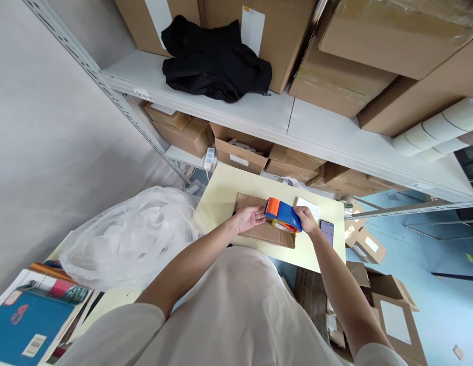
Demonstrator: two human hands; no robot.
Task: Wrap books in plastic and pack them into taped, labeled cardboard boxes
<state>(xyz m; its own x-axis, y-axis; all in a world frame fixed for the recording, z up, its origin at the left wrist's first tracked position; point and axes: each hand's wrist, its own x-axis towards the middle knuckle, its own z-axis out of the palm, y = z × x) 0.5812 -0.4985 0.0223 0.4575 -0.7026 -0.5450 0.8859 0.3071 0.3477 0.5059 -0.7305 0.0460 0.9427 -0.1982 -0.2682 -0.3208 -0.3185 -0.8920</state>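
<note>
A blue and orange tape dispenser (286, 212) with a roll of tape in it is held above the table by my right hand (305, 219), which is wrapped round its blue end. My left hand (250, 218) is beside the orange end, palm turned up and fingers stretched toward the toothed cutting edge; whether the fingertips touch it I cannot tell. Beneath both hands a flat brown cardboard box (270, 235) lies on the pale yellow table (221, 190), partly covered by the dispenser and my left hand.
A phone (327, 231) and a white pad (308, 207) lie right of the cardboard. A big clear plastic bag (133, 236) bulges at the left, above books (34, 325). Ahead stands a shelf (259, 114) with cartons and black clothing (217, 61). Open cartons (396, 320) crowd the floor at right.
</note>
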